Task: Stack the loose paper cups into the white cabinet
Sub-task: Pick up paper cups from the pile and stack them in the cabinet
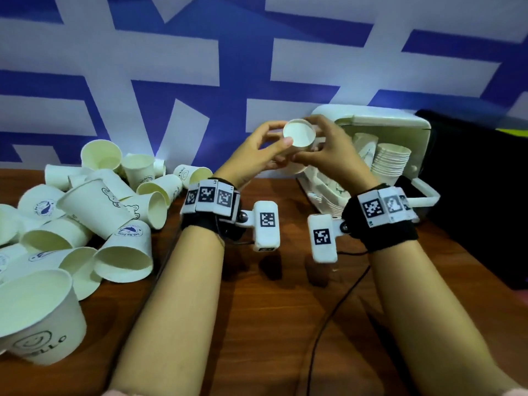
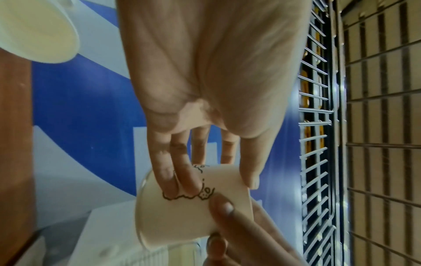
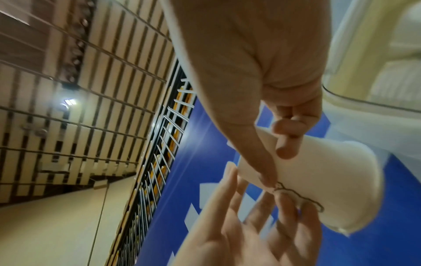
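Both hands hold one white paper cup [image 1: 299,135] in the air in front of the white cabinet [image 1: 368,118], its base turned toward me. My left hand [image 1: 281,135] pinches it between thumb and fingers, and my right hand [image 1: 313,141] grips its other side. In the left wrist view the cup [image 2: 193,212] shows a black line drawing under my left hand [image 2: 216,183]. The right wrist view shows my right hand [image 3: 273,158] on the cup [image 3: 330,180]. A stack of cups [image 1: 391,160] stands inside the cabinet. Several loose cups [image 1: 94,212] lie piled at the left.
The wooden table [image 1: 271,324] carries the pile on the left and the cabinet at the back right, whose door [image 1: 323,192] hangs open toward me. A black object [image 1: 471,181] stands right of the cabinet. A black cable [image 1: 328,324] runs across the table.
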Demonstrator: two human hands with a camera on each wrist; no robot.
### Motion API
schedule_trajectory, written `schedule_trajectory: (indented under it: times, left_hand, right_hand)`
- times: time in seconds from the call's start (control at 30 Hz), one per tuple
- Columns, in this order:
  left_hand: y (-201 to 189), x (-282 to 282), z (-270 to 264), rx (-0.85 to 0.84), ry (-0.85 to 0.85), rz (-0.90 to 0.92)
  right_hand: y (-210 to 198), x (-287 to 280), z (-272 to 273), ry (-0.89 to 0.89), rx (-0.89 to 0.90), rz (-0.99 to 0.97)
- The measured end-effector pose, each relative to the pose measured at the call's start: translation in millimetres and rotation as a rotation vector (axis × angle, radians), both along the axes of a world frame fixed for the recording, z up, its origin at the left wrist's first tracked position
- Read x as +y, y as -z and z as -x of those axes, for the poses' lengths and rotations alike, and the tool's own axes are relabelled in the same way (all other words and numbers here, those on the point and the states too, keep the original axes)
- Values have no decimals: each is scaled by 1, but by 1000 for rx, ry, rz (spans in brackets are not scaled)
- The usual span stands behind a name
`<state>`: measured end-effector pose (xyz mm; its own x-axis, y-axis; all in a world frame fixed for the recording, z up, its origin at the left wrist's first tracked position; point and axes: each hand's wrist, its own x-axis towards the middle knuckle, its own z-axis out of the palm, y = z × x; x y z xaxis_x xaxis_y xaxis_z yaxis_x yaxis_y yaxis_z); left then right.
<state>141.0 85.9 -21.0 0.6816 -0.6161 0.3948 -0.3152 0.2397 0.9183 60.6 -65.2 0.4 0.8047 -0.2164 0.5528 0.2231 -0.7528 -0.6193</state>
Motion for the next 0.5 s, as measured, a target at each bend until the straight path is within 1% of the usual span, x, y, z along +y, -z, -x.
schedule_trajectory:
  times: [0.1, 0.2, 0.3, 0.4, 0.5]
  left_hand:
    - [-9, -17, 12, -92, -7, -34]
    - [-16, -39, 23, -177, 4, -87]
    - [-23, -63, 31, -198, 17, -92]
    - [-21, -82, 35, -197, 19, -112]
    - [-13, -95, 36, -233, -12, -160]
  right_hand:
    - [-16, -19, 18, -1, -28, -7]
    - [-23, -45, 33, 16, -35, -21]
    - [-24, -64, 43, 33, -39, -86]
    - [-24, -77, 48, 50, -54, -121]
    - [-22, -86, 51, 73, -41, -90]
